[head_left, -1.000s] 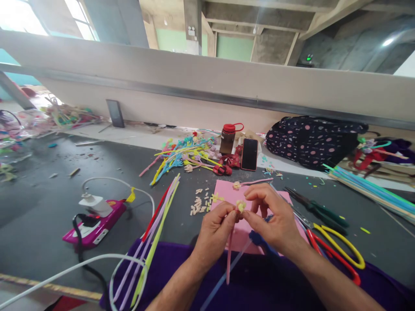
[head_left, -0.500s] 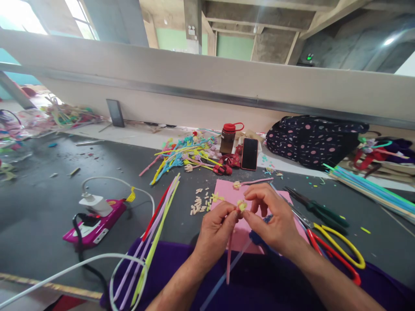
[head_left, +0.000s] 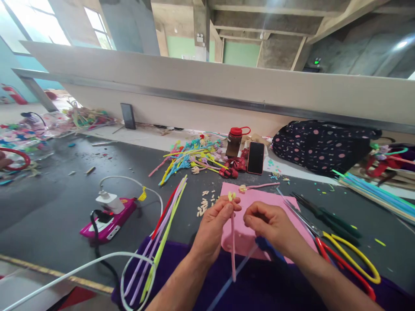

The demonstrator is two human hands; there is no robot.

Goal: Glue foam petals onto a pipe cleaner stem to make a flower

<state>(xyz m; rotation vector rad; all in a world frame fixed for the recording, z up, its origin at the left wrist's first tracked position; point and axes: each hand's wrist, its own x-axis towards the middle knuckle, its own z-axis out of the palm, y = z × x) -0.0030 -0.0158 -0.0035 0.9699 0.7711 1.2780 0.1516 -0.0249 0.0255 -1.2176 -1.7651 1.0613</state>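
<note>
Between the thumb and fingers of my left hand (head_left: 215, 222) is a small craft flower (head_left: 232, 197) with a pale yellow top. Its fuzzy pink stem (head_left: 233, 250) hangs down below the fingers. My right hand (head_left: 269, 222) is to the right, apart from the flower, with its fingers curled and the thumb close to the fingertips. Whether anything small is pinched there is hidden. Beneath both hands lies a pink foam sheet (head_left: 241, 235). A similar flower with a pink stem (head_left: 262, 185) rests on its far edge. Small cream pieces (head_left: 203, 206) are scattered left of the sheet.
Scissors (head_left: 350, 255) and dark green-handled pliers (head_left: 330, 218) lie on the right. Fuzzy stems (head_left: 165, 233) and a magenta power strip (head_left: 110, 224) are on the left. A bottle (head_left: 234, 142), phone (head_left: 256, 157) and patterned bag (head_left: 320, 147) stand behind. Another person's hand (head_left: 4, 160) shows far left.
My right hand has drawn back from the flower to the right, and its fingers have curled in. The flower stays in my left hand. The view has shifted slightly left.
</note>
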